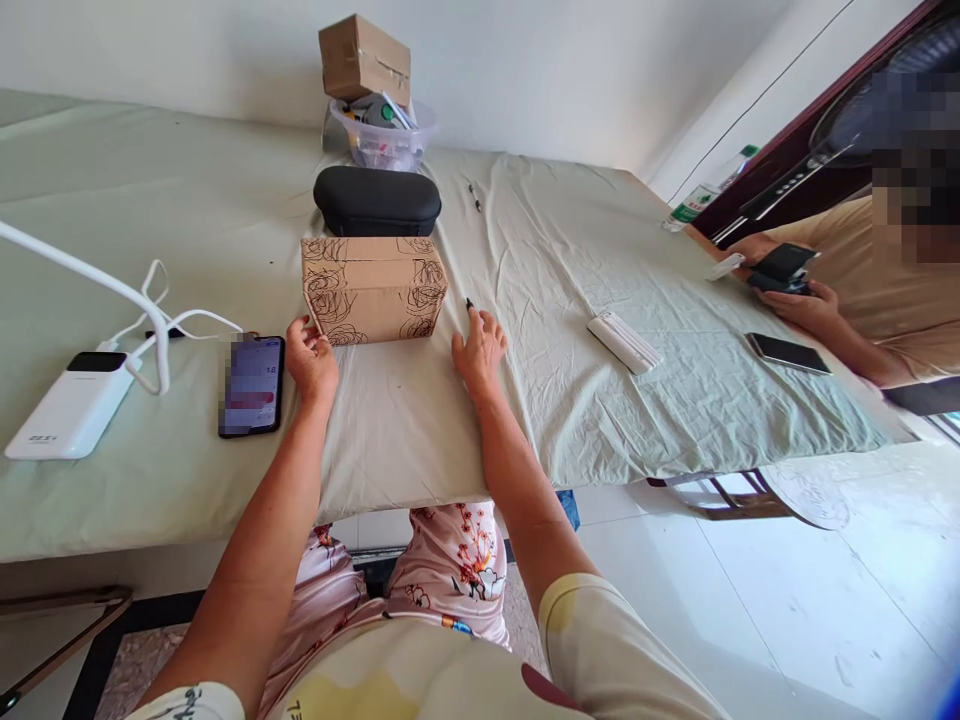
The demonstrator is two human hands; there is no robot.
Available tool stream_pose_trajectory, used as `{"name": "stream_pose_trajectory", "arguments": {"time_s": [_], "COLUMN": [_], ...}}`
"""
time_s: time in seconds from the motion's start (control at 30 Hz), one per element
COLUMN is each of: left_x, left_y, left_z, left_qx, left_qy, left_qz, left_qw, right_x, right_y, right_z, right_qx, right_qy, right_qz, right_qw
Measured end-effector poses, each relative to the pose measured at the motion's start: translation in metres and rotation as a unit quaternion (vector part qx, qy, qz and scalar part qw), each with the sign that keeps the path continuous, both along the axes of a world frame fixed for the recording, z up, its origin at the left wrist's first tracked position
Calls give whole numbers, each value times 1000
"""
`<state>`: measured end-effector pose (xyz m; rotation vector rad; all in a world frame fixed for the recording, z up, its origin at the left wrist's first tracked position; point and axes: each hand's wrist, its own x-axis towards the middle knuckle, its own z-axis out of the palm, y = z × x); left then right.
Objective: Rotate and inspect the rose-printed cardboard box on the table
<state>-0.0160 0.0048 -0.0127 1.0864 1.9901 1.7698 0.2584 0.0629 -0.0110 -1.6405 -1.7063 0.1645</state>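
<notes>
A small brown cardboard box [375, 290] rests on the cloth in front of me, with black scribbled swirls drawn near its left and right sides. My left hand [311, 360] grips the lower left corner of the box, its fingers curled against that side. To the right of the box, apart from it, my right hand [480, 350] rests low over the cloth with bent fingers. From those fingers sticks the dark end of a black pen [469, 304]; the rest of the pen is hidden by the hand.
Behind the box lie a black zip case [377, 200] and a plastic basket [386, 140] with another carton [365, 60] on top. A phone [253, 385] and a white power bank [71, 405] with cables sit left. A white object [624, 342] lies right; a person [847, 270] holds a dark device.
</notes>
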Motion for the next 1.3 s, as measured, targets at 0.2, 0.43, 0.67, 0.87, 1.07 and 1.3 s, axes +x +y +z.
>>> {"name": "stream_pose_trajectory", "arguments": {"time_s": [0.2, 0.43, 0.67, 0.87, 1.07, 1.3], "left_x": [0, 7, 7, -39, -85, -77], "left_y": [-2, -6, -35, -96, -131, -121], "left_z": [1, 5, 24, 41, 39, 25], "left_qx": [2, -26, 13, -30, -258, -316], "left_qy": [13, 32, 138, 202, 229, 261], "left_qz": [-1, 10, 13, 90, 139, 105], "left_qw": [1000, 999, 990, 975, 928, 906], "right_x": [-29, -33, -32, -33, -35, -36], "right_y": [-9, -10, -9, -8, -8, -8], "right_z": [-1, -5, -4, -6, -5, -5], "right_qx": [-31, -70, -67, -66, -60, -52], "right_qy": [54, 59, 71, 86, 100, 116], "right_qz": [168, 181, 173, 166, 157, 151], "right_qw": [984, 979, 980, 980, 981, 980]}}
